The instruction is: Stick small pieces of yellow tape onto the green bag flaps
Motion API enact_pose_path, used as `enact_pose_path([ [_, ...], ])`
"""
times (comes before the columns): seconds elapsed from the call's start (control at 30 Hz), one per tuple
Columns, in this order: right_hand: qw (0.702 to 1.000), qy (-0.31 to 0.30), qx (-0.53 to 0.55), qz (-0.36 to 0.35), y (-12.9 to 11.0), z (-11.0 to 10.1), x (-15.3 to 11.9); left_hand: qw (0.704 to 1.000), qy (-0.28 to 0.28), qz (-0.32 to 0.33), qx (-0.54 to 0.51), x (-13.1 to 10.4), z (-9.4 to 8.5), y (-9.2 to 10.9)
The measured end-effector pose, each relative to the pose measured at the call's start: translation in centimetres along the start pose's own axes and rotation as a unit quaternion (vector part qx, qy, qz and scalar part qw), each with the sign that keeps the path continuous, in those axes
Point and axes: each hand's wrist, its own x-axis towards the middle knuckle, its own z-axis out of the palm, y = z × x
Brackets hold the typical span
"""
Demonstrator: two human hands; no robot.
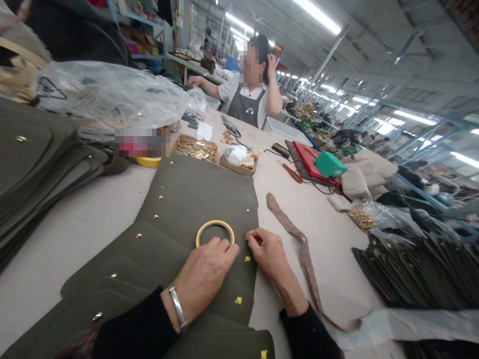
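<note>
Overlapping dark olive panels [202,189] lie fanned toward me, with gold studs [139,236] along their left side. Small yellow tape pieces [238,300] stick near their right edge. My left hand [207,274], with a silver bracelet at the wrist, is closed on a roll of yellow tape [215,223] resting over the panels. Beside it, my right hand [267,249] pinches at the right edge of a panel, close to a gold stud [247,210]. What its fingertips hold, if anything, is too small to make out.
Stacked olive panels [33,164] stand left, more [404,274] at right. Boxes of gold hardware [196,149] sit at the far end, near a plastic bag [119,94]. A brown strip [299,234] lies right, a green box [330,164] beyond. Across the table is a person [247,99].
</note>
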Motion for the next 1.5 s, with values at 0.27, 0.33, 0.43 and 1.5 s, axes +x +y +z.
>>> enact_pose_path([
  [0.27, 0.995, 0.060, -0.011, -0.078, 1.4, -1.0, -0.8, 1.000, 0.013, 0.006, 0.000, -0.1, 0.1, -0.4],
  [0.33, 0.988, 0.044, -0.025, -0.148, 1.6, -1.2, -1.0, 1.000, 0.026, 0.008, 0.001, 0.0, 0.1, -0.7],
  [0.43, 0.981, 0.008, -0.072, -0.181, 1.3, -0.8, -0.9, 0.999, 0.051, -0.005, -0.001, 0.2, 0.0, -1.1],
  [1.5, 0.972, -0.228, 0.058, -0.017, 0.4, -3.5, -1.1, 0.981, 0.134, 0.069, -0.124, -0.3, 0.0, -2.7],
])
